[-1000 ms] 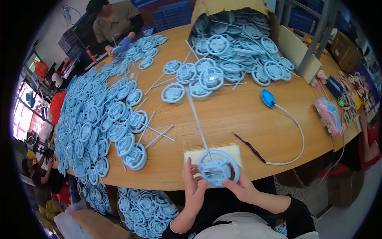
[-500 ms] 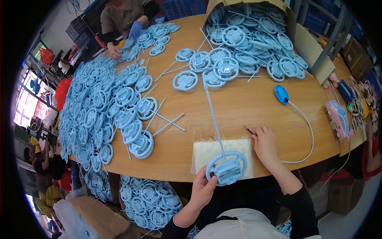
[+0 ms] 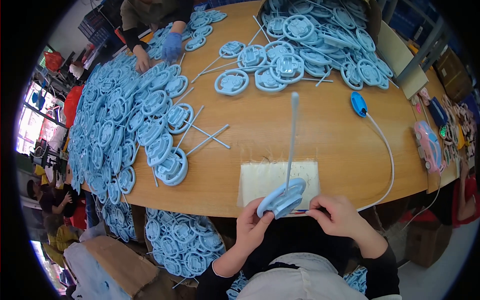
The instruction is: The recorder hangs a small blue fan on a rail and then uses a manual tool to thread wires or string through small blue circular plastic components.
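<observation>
My left hand [image 3: 251,229] grips a light-blue toy steering wheel [image 3: 286,199] by its rim. The wheel is tilted, and its long thin rod points up and away over the table. My right hand [image 3: 337,216] is pinched on thin red and blue strands [image 3: 300,211] that look like wire ends, beside the back of the wheel. Whether they touch the wheel I cannot tell. A white cable [image 3: 392,165] runs from a blue oval piece [image 3: 358,104] towards my right wrist, where my hand hides its end.
A pale pad [image 3: 250,182] lies at the table's front edge. Large heaps of similar wheels [image 3: 107,132] cover the left, and more spill from a carton [image 3: 375,20] at the back. A pink toy car [image 3: 429,145] lies at right. Across the table, a co-worker's gloved hand [image 3: 171,47] is among the wheels.
My right hand has come down and left with the strands to the wheel. My left hand has tipped the wheel, swinging its rod to the right. The co-worker's hands have shifted.
</observation>
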Tool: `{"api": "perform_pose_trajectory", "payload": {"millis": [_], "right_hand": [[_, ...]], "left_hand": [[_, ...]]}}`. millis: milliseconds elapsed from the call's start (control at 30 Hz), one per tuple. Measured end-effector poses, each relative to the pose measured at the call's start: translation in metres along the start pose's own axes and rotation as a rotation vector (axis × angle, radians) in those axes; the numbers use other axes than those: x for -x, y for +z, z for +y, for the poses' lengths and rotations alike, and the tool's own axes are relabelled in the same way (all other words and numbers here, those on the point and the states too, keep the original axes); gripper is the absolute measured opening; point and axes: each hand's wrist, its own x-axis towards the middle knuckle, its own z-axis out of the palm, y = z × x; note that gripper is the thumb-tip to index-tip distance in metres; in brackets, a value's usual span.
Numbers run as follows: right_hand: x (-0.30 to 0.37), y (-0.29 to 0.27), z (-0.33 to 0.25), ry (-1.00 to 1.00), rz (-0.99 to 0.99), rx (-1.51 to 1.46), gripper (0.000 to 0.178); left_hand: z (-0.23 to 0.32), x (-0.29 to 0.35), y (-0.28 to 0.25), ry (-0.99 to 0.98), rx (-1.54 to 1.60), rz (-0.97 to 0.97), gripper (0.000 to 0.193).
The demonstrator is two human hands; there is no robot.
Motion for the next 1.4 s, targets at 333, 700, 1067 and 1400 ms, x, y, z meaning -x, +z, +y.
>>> {"api": "perform_pose_trajectory", "payload": {"millis": [333, 700, 1067, 1400], "right_hand": [[-0.005, 0.003, -0.008, 0.113, -0.061, 0.015, 0.013], [-0.010, -0.003, -0.008, 0.208, -0.188, -0.025, 0.014], [-0.008, -0.005, -0.011, 0.225, -0.161, -0.016, 0.015], [-0.007, -0.008, -0.010, 0.221, -0.189, 0.026, 0.016]], "left_hand": [[0.003, -0.002, 0.008, -0.311, 0.279, -0.015, 0.037], [0.004, -0.001, 0.008, -0.364, 0.334, -0.025, 0.038], [0.001, -0.002, 0.010, -0.381, 0.319, 0.010, 0.035], [-0.002, -0.004, 0.005, -0.534, 0.395, -0.028, 0.035]]}}
